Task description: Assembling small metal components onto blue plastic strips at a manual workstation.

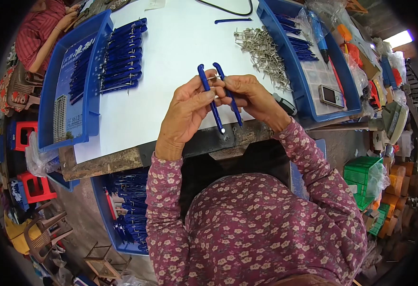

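Over the front edge of the white-covered table, my left hand point(184, 109) is closed on a blue plastic rod point(217, 117) with a rounded upper end. My right hand point(254, 91) grips a second blue plastic rod point(237, 114), nearly parallel to the first. Between the rods' upper parts a small silvery metal piece point(213, 77) shows; the fingers partly cover it. Past my right hand lies a heap of small metal pins point(264, 51). Farther back rests a single blue rod point(232, 20). To the left, assembled blue rod pieces point(123, 57) lie in a stacked row.
A blue tray point(94, 95) stands at the left, another blue tray point(294, 81) at the right with rods and a mobile phone point(331, 96). Below the table edge sits a blue bin point(105, 214) full of blue pieces. Another person point(40, 35) works at the far left.
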### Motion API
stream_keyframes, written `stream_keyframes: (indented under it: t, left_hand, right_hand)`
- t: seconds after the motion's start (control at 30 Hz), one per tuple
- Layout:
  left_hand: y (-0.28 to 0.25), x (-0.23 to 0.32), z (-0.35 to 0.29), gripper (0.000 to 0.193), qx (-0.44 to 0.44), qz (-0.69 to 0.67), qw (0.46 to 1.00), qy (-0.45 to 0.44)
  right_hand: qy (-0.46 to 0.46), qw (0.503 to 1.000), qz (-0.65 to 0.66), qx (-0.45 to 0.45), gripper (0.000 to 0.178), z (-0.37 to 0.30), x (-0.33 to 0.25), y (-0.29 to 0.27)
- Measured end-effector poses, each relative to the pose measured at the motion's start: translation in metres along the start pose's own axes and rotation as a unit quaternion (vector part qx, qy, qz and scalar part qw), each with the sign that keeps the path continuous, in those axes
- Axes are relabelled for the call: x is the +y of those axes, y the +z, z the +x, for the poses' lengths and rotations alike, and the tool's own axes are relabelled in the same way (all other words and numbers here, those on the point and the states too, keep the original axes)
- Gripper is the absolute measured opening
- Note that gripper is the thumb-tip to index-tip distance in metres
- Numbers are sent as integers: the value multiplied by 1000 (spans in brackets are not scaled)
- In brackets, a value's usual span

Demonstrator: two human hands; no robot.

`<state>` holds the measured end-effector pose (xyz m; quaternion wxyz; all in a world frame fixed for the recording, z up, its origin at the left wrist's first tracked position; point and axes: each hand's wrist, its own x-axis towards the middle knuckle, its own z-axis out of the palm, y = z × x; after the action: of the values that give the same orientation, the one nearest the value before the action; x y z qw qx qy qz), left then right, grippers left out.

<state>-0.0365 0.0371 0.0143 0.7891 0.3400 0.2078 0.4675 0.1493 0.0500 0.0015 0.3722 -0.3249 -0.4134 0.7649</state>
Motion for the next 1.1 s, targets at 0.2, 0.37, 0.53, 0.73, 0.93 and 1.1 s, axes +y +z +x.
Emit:
stream_keyframes:
  t: [0.2,0.37,0.53,0.73,0.93,1.1]
  left_hand:
    - [7,1,-4,36,-14,52,998,-19]
    - [4,1,-8,35,-12,45,999,-18]
    - [1,-1,-13,36,-19,18,999,-22]
    - [2,-2,-36,43,36,93,994,-52]
    - [11,-19,-65,45,114,454,882,56]
    - [16,-16,-82,34,63,527,847,41]
  right_hand:
    - [8,999,29,23,30,0,11,-4]
    - [2,999,25,28,24,0,14,1]
    - [-3,999,30,37,19,-7,7,10]
    - [-6,999,31,33,17,-23,11,27]
    - [-50,997,9,55,17,-31,27,43]
    - [-69,995,14,71,17,-33,38,52]
